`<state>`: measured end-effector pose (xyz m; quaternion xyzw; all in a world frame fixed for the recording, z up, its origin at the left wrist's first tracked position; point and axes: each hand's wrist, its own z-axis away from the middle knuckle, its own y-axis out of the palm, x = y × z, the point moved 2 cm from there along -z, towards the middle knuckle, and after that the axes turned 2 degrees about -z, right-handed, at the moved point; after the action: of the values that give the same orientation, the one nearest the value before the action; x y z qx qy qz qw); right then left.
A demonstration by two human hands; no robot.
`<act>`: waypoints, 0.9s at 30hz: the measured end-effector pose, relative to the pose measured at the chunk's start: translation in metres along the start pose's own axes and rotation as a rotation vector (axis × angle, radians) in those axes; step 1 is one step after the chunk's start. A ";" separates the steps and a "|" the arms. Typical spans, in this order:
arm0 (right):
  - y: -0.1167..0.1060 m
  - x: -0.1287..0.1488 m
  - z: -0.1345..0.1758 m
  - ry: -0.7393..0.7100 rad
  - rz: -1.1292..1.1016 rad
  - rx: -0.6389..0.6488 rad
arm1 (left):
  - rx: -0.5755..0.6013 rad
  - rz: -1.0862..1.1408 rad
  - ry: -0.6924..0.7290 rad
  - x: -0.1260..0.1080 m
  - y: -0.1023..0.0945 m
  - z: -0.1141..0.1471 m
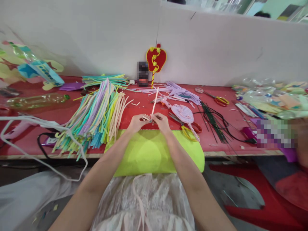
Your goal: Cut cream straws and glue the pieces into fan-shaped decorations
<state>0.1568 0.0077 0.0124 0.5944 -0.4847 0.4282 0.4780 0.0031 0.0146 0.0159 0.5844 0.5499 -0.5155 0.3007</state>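
A pale pink pipe cleaner point(155, 101) stands up from between my hands, its lower end hidden among the fingertips. My right hand point(161, 122) pinches it near the bottom. My left hand point(139, 123) is closed beside it, its fingertips meeting the right ones at the folded lower part. Both hands are just above the edge of a lime-yellow sheet point(151, 150). To the left lies a large bundle of coloured pipe cleaners point(92, 110). A pink glue gun point(165, 102) and a lilac coiled pipe-cleaner piece point(183, 113) are to the right.
Yellow-and-red-handled pliers point(190, 133), scissors point(221, 101) and dark green wires point(214, 123) lie right on the red table point(130, 117). A red fan-shaped ornament point(156, 59) stands at the wall. A plastic bottle point(36, 101) and white cable point(69, 178) are left; another person's arm point(302, 138) is right.
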 end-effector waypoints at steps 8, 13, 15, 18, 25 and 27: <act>0.000 0.002 -0.001 0.028 -0.047 -0.040 | -0.072 0.020 -0.003 0.005 -0.003 -0.003; 0.002 0.002 -0.001 0.050 -0.105 -0.059 | -0.176 0.101 -0.061 0.010 -0.007 -0.005; 0.002 0.002 -0.001 0.040 -0.114 -0.052 | -0.168 0.108 -0.082 0.012 -0.007 -0.006; 0.001 0.003 -0.001 0.032 -0.088 -0.049 | -0.142 0.046 -0.104 0.015 -0.007 -0.006; -0.002 0.002 -0.002 0.023 0.008 -0.127 | -0.110 -0.208 -0.057 0.010 -0.007 -0.004; -0.006 -0.001 -0.004 0.020 0.020 -0.194 | -0.207 -0.392 -0.034 0.007 -0.013 -0.002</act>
<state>0.1621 0.0122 0.0109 0.5361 -0.5252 0.3899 0.5337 -0.0097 0.0211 0.0129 0.4236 0.6979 -0.5147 0.2620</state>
